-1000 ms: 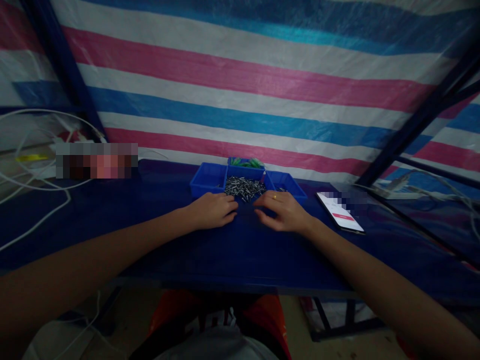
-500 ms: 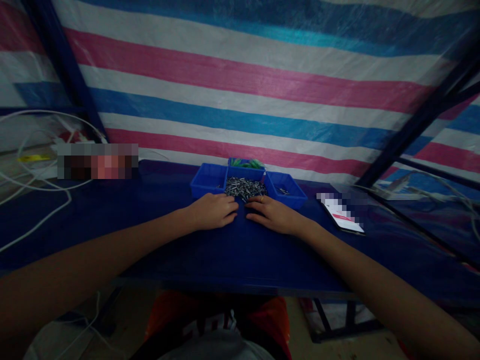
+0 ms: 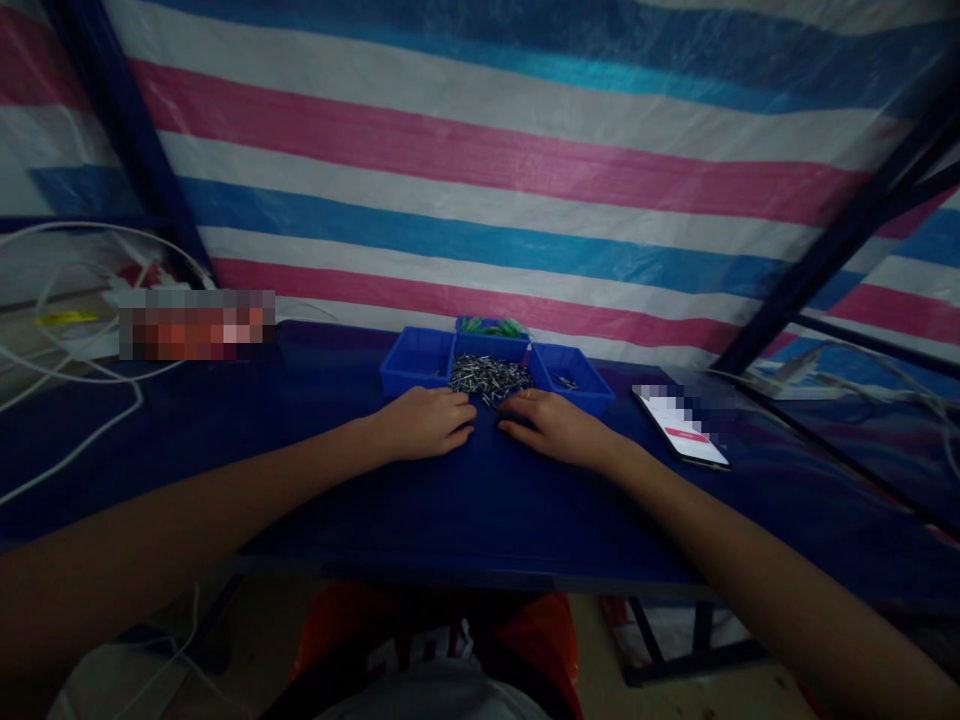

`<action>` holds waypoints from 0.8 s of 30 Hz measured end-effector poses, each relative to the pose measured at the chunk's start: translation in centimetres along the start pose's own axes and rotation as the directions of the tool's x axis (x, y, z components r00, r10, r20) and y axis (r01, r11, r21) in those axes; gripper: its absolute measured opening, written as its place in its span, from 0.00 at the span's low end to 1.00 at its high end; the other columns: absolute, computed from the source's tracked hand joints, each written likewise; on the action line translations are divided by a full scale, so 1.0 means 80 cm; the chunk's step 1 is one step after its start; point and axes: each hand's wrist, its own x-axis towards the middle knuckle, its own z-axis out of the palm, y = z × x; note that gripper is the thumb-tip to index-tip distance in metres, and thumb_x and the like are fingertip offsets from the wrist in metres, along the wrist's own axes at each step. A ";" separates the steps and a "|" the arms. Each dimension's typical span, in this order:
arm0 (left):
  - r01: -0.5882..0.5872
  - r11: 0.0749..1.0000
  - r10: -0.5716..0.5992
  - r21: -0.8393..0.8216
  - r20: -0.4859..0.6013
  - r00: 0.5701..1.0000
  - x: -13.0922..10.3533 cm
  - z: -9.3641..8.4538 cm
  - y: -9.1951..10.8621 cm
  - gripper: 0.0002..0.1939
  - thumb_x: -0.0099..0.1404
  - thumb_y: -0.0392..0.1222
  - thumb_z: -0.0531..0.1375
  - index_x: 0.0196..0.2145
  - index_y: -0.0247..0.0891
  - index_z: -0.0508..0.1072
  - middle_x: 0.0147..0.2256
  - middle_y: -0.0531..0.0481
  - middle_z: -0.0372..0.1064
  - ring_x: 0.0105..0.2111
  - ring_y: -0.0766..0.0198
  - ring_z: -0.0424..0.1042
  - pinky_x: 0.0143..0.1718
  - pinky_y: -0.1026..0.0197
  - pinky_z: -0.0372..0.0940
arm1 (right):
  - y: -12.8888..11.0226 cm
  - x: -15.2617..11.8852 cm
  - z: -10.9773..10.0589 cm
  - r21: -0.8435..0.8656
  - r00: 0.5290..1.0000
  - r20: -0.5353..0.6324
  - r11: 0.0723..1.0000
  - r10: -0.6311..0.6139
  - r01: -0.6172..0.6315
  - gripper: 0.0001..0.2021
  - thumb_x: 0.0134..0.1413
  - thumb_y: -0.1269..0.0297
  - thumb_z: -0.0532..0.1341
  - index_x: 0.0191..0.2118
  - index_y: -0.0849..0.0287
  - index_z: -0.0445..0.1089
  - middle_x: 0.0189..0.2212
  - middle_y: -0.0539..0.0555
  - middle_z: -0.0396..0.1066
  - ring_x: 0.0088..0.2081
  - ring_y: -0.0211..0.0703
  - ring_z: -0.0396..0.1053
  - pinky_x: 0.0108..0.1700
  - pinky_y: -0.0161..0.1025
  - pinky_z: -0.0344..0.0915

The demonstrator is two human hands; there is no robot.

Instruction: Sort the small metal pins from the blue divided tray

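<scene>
My left hand [image 3: 429, 424] rests palm down on the blue table [image 3: 450, 520], fingertips at the near left edge of a pile of small metal pieces [image 3: 491, 376]. Its fingers lie flat and hold nothing I can see. On the other side, my right hand [image 3: 551, 426] lies with fingers spread near the pile's right front edge, a ring on one finger. Around the pile stand a left blue bin [image 3: 420, 355], a right blue bin [image 3: 589, 392] with a few metal pieces in it, and a back blue bin [image 3: 491, 345] holding green items.
A lit phone [image 3: 684, 430] lies to the right. White cables [image 3: 139, 400] and a blurred-out object [image 3: 196, 325] are at the left. Behind the table hangs a striped sheet [image 3: 480, 190] between blue metal posts [image 3: 135, 130].
My right hand has shifted slightly to the right, away from my left hand. My left hand has stayed in place.
</scene>
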 end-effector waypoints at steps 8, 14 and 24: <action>0.022 1.000 -0.022 0.003 -0.016 1.000 0.000 0.000 0.002 0.11 0.66 0.45 0.49 0.37 0.38 0.68 0.36 0.50 0.68 0.36 0.61 0.69 0.29 0.63 0.61 | -0.004 -0.002 -0.013 0.019 0.988 -0.147 0.999 0.045 -0.043 0.12 0.59 0.65 0.53 0.43 0.64 0.69 0.37 0.58 0.71 0.39 0.44 0.69 0.43 0.42 0.64; 0.087 0.996 -0.088 -0.015 -0.141 0.986 0.001 -0.006 0.005 0.18 0.66 0.49 0.49 0.47 0.35 0.64 0.41 0.46 0.68 0.42 0.59 0.67 0.37 0.60 0.63 | -0.016 -0.002 -0.020 0.281 0.976 -0.210 0.960 0.050 0.011 0.09 0.56 0.67 0.55 0.39 0.61 0.70 0.35 0.53 0.73 0.37 0.39 0.70 0.40 0.38 0.64; -0.049 0.999 0.046 -0.013 -0.128 0.991 0.001 -0.002 0.002 0.11 0.66 0.42 0.49 0.35 0.36 0.69 0.32 0.50 0.67 0.35 0.64 0.67 0.33 0.63 0.61 | -0.026 -0.004 -0.019 0.470 0.994 -0.103 0.880 -0.027 0.073 0.09 0.55 0.65 0.56 0.41 0.61 0.69 0.35 0.54 0.72 0.37 0.38 0.70 0.41 0.39 0.66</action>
